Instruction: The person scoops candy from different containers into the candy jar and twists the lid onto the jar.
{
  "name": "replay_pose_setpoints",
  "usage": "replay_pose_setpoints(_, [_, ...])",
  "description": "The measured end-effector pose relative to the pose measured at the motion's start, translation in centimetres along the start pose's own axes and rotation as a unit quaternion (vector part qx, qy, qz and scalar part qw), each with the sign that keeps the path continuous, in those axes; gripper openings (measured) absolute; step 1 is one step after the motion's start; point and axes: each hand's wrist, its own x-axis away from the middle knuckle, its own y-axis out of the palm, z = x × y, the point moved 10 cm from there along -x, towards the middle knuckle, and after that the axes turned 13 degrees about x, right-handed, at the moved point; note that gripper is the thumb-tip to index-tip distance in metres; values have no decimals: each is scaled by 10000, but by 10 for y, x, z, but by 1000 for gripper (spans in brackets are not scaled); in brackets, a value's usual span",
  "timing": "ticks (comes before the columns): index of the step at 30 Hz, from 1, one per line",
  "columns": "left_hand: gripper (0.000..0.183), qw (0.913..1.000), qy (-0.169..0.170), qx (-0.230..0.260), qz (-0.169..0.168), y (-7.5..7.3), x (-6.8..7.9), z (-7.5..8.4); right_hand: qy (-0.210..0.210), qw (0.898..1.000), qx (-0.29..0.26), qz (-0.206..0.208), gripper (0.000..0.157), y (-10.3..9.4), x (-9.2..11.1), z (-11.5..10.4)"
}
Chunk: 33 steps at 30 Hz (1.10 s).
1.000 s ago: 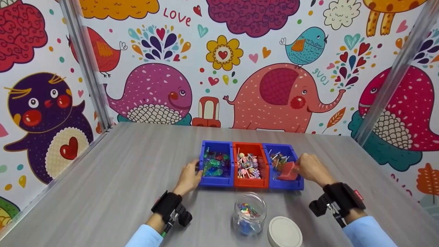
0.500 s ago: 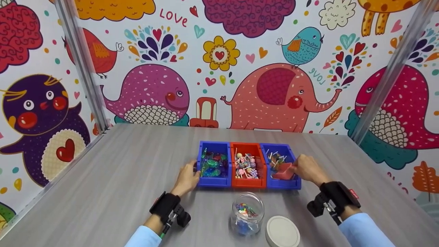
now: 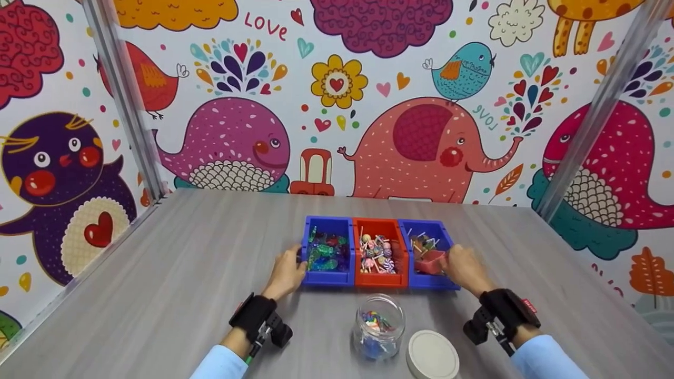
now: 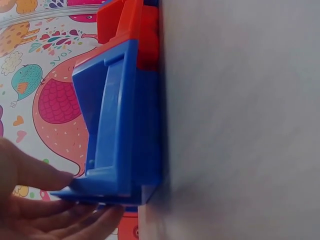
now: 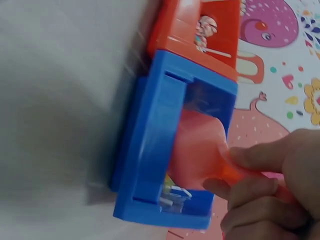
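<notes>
My right hand [image 3: 467, 269] grips the handle of a pink scoop [image 5: 197, 150], its blade down inside the right blue bin [image 3: 434, 285]. Lollipops [image 3: 423, 243] with white sticks lie in that bin, partly hidden by the scoop. My left hand [image 3: 286, 273] pinches the outer side wall of the left blue bin [image 4: 112, 125], thumb on the rim and fingers outside it. This bin holds shiny green, blue and red wrapped pieces [image 3: 327, 251]. Between the two stands a red bin [image 3: 382, 279] of small striped lollipops [image 3: 376, 254].
A clear jar [image 3: 378, 337] with some colourful pieces at its bottom stands uncovered in front of the bins. Beside it, a round off-white lid [image 3: 433, 355] lies on the grey wood-look table [image 3: 210, 284]. Printed panels [image 3: 337, 31] and metal posts [image 3: 124, 100] enclose the table.
My right hand has shifted slightly left with the scoop, which has tilted and sits deeper in the right bin. The left hand keeps its grip on the left bin.
</notes>
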Motion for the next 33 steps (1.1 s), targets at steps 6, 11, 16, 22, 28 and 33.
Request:
replay_pose_setpoints(6, [39, 9999, -116, 12, -22, 0, 0, -1, 63, 9986, 252, 452, 23, -4, 3, -8])
replay_pose_setpoints(11, [39, 9999, -139, 14, -3, -1, -1, -1, 229, 9980, 255, 533, 24, -3, 2, -10])
replay_pose_setpoints(16, [38, 9999, -97, -2, 55, -2, -2, -2, 304, 9977, 288, 528, 28, -1, 3, -10])
replay_pose_setpoints(22, [40, 9998, -203, 44, -76, 2, 1, -4, 491, 9975, 372, 334, 20, -1, 3, -5])
replay_pose_setpoints(28, [40, 9998, -184, 49, -77, 3, 2, -4, 329, 9979, 473, 301, 18, -1, 0, -6])
replay_pose_setpoints(33, [40, 9998, -181, 78, -63, 1, 2, -3, 101, 9965, 426, 717, 24, -1, 1, -3])
